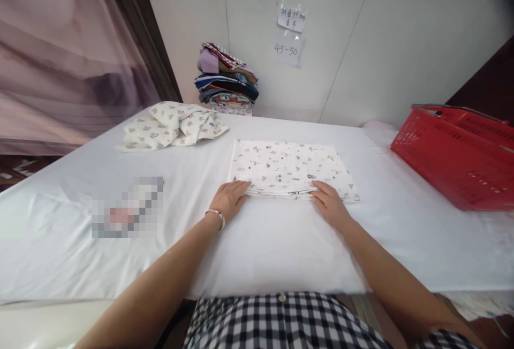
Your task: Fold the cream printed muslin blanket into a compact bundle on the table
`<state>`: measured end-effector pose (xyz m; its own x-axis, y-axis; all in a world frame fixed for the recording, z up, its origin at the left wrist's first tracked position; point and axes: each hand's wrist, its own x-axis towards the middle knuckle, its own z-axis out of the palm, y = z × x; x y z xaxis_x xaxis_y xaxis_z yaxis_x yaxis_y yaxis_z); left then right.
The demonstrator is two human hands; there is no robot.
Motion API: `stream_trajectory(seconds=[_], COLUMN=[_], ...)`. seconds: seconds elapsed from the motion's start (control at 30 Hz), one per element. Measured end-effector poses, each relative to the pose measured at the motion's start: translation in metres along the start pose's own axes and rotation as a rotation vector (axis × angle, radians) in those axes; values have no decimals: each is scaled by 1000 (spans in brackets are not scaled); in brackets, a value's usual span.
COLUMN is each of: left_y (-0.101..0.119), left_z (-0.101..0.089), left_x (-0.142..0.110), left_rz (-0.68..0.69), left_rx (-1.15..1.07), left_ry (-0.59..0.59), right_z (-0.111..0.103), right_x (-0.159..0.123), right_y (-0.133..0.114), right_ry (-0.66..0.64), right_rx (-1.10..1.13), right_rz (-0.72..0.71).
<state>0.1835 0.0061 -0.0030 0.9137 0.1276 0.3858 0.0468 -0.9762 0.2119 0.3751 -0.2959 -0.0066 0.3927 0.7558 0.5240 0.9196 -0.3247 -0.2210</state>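
A white cotton cloth [287, 164] with small grey and green prints lies folded into a flat rectangle in front of me. Its near edge shows several stacked layers. At the left end of that edge, my left hand [228, 199], with a bracelet on the wrist, has its fingers on top and its thumb against the layers, closed on the cloth. My right hand [331, 204] grips the same edge farther right, its fingertips over the top layers. The undersides of both hands are hidden.
A crumpled printed cloth [172, 127] lies at the back left of the white-covered table [281, 252]. Folded fabrics [227, 78] are piled against the wall. A red plastic basket [453, 159] stands at right, and a pixelated object [128, 207] lies at left.
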Motion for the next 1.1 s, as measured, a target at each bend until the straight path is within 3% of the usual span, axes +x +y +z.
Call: stream_trajectory(seconds=[0.17, 0.33, 0.57, 0.77, 1.1], left_y=[-1, -2, 9, 29, 48], left_z=[2, 3, 0, 2, 16], left_x=[0, 1, 3, 11, 30], left_rz=[-31, -16, 174, 330, 197], left_rx=[-21, -2, 111, 139, 99], left_ry=[21, 44, 71, -3, -54], right_z=[0, 0, 7, 19, 32], right_x=[-3, 0, 18, 33, 32], right_y=[3, 1, -14, -33, -38], right_ry=[-3, -23, -88, -78, -24], right_rx=[65, -26, -119, -104, 56], right_rz=[-4, -19, -109, -147, -124])
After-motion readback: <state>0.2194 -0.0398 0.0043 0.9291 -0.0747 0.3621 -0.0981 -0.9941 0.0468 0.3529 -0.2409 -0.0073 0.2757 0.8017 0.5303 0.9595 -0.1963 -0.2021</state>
